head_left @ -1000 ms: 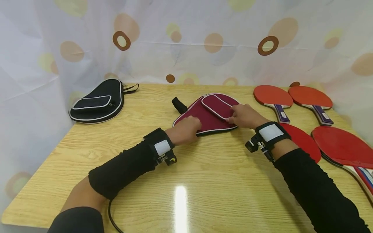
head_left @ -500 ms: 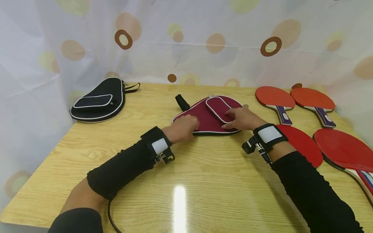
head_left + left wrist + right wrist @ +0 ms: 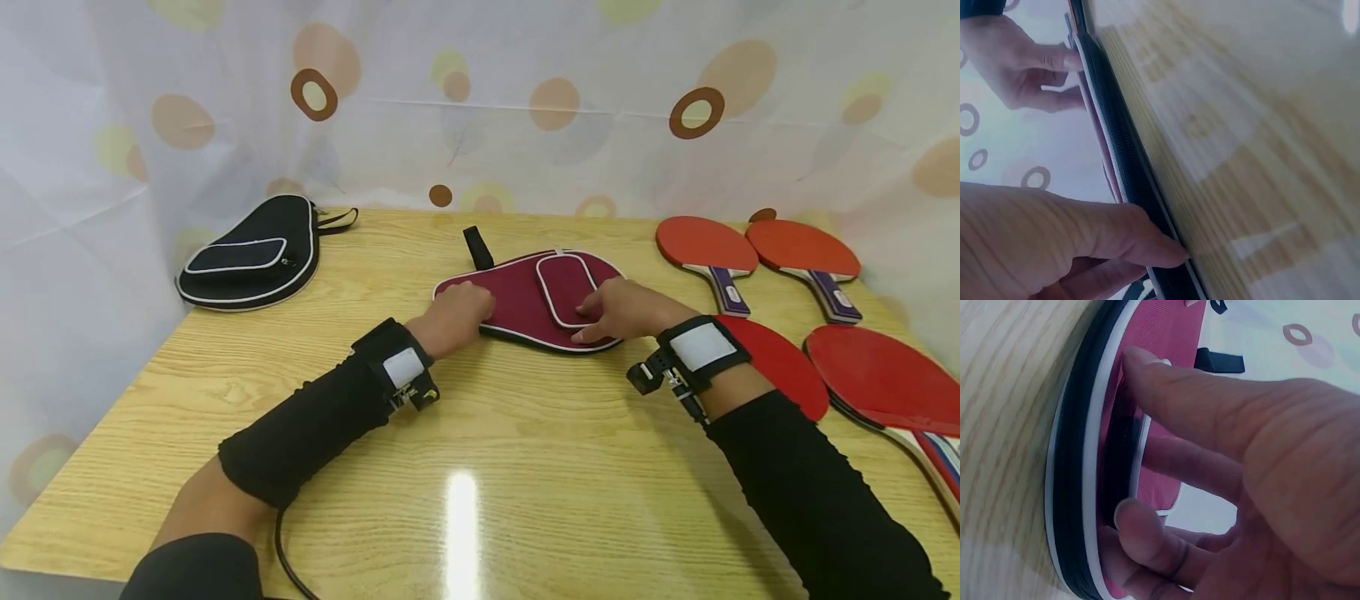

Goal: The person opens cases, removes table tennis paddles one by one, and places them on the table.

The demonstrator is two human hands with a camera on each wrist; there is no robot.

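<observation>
A maroon table tennis bat case (image 3: pixel 517 304) with white piping and a small front pocket (image 3: pixel 567 287) lies on the table. My left hand (image 3: pixel 457 315) grips its narrow end; in the left wrist view the thumb (image 3: pixel 1154 240) presses the black zipped side (image 3: pixel 1125 147) and the fingers go behind. At the wide end, my right hand (image 3: pixel 630 308) touches the case beside the pocket, thumb and fingers spread apart. The right wrist view shows the thumb (image 3: pixel 1147 375) against the maroon face by the pocket's dark side (image 3: pixel 1122 456). A black strap (image 3: pixel 478 247) sticks up behind the case.
A black bat case (image 3: pixel 255 254) with a wrist loop lies at the back left. Several red bats lie on the right, including two with purple handles (image 3: pixel 726 292) and one large bat (image 3: pixel 885 375) near the right forearm. A patterned white cloth (image 3: pixel 480 158) hangs behind the table.
The maroon case has turned, its narrow end shifting left and away with my left hand. Its strap now stands more upright. My right thumb and fingers have spread from the pocket's edge.
</observation>
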